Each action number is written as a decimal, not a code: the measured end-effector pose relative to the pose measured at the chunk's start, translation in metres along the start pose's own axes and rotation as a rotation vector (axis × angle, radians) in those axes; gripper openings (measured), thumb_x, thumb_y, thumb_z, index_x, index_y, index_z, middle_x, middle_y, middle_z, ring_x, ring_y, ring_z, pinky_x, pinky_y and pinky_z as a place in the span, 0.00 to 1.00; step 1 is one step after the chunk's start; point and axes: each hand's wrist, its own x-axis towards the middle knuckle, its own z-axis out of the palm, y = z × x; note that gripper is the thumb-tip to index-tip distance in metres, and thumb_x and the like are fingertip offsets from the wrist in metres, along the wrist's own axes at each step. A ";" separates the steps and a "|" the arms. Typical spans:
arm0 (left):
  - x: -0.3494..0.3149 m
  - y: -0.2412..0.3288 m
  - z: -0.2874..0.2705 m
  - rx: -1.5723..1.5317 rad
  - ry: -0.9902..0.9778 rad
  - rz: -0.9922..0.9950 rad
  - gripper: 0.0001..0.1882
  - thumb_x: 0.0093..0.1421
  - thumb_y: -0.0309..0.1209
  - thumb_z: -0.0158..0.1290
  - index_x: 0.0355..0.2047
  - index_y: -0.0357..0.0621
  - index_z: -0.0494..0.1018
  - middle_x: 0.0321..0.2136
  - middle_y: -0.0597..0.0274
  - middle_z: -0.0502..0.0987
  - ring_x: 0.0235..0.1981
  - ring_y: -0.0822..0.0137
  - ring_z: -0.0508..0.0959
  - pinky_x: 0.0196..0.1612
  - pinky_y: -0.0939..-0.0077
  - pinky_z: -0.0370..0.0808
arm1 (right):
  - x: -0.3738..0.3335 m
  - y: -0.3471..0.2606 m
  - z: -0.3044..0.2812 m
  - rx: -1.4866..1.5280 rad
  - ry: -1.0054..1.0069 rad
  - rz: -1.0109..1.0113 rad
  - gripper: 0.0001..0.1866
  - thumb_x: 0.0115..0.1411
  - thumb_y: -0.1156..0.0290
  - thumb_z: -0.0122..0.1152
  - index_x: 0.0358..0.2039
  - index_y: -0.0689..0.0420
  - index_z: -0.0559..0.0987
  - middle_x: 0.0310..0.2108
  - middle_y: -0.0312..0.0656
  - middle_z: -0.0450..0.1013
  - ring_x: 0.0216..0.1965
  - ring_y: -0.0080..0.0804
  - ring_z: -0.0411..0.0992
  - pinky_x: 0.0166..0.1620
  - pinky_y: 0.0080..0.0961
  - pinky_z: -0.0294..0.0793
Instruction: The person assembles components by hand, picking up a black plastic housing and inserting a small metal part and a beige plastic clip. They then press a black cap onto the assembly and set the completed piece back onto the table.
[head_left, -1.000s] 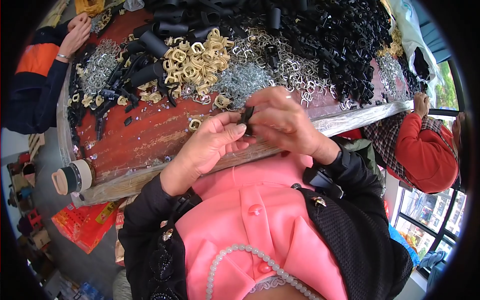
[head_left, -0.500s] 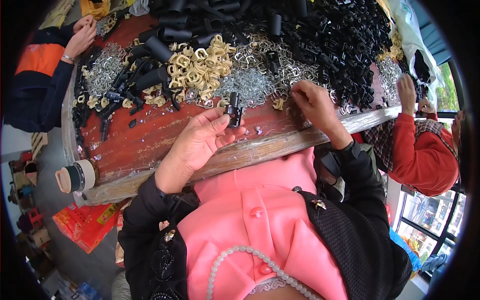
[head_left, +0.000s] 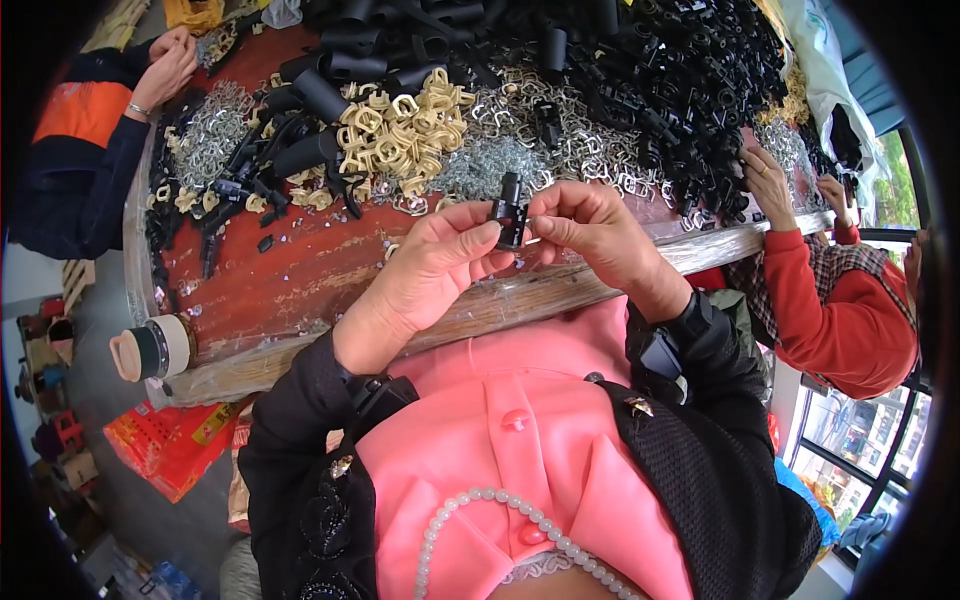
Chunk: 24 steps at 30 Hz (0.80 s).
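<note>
Between thumb and fingers, my left hand (head_left: 415, 275) holds a small black plastic fitting (head_left: 511, 212) upright above the front of the red table (head_left: 310, 255). My right hand (head_left: 605, 240) is closed in a pinch against the fitting's right side. A pale sliver shows at its fingertips, too small to name. Just beyond both hands lie a heap of fine silvery pins (head_left: 490, 165) and a pile of beige plastic clips (head_left: 400, 130). Silvery U-shaped metal clips (head_left: 600, 150) are spread to the right of the pins.
Black plastic parts (head_left: 670, 90) are heaped at the back right, with black tubes (head_left: 320, 97) further left. A wooden rail (head_left: 470, 310) edges the table. At the front left corner stands a cup-like container (head_left: 150, 352). Co-workers' hands work at the left (head_left: 165, 75) and right (head_left: 768, 185).
My right hand has come left from the metal clips to the fitting. My left hand has shifted right with the fitting. The right co-worker's hand has reached left to the black parts.
</note>
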 end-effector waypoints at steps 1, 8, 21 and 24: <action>0.000 0.000 -0.001 -0.003 0.004 0.001 0.12 0.54 0.27 0.49 0.40 0.36 0.67 0.35 0.58 0.73 0.37 0.70 0.73 0.41 0.79 0.70 | 0.001 0.001 0.000 0.028 -0.021 0.021 0.07 0.55 0.75 0.51 0.34 0.63 0.70 0.26 0.36 0.70 0.22 0.18 0.68 0.27 0.11 0.69; 0.001 0.005 -0.002 -0.045 -0.124 -0.092 0.16 0.55 0.29 0.48 0.43 0.36 0.64 0.37 0.53 0.72 0.38 0.65 0.73 0.41 0.76 0.71 | 0.008 0.007 -0.005 0.302 -0.125 0.108 0.06 0.55 0.75 0.50 0.33 0.62 0.69 0.25 0.38 0.70 0.19 0.18 0.64 0.21 0.10 0.63; -0.001 0.002 0.000 0.038 -0.115 -0.093 0.17 0.55 0.30 0.47 0.44 0.35 0.64 0.37 0.51 0.71 0.37 0.64 0.74 0.39 0.78 0.73 | 0.011 0.008 0.002 0.297 -0.152 0.126 0.08 0.55 0.75 0.49 0.36 0.61 0.66 0.26 0.37 0.67 0.23 0.20 0.66 0.23 0.12 0.65; -0.003 0.003 0.000 -0.024 -0.026 -0.076 0.17 0.56 0.30 0.47 0.44 0.35 0.64 0.37 0.51 0.72 0.36 0.64 0.74 0.39 0.79 0.73 | 0.006 0.008 0.004 0.092 -0.073 0.033 0.07 0.55 0.76 0.49 0.35 0.61 0.67 0.26 0.37 0.68 0.23 0.21 0.67 0.25 0.14 0.67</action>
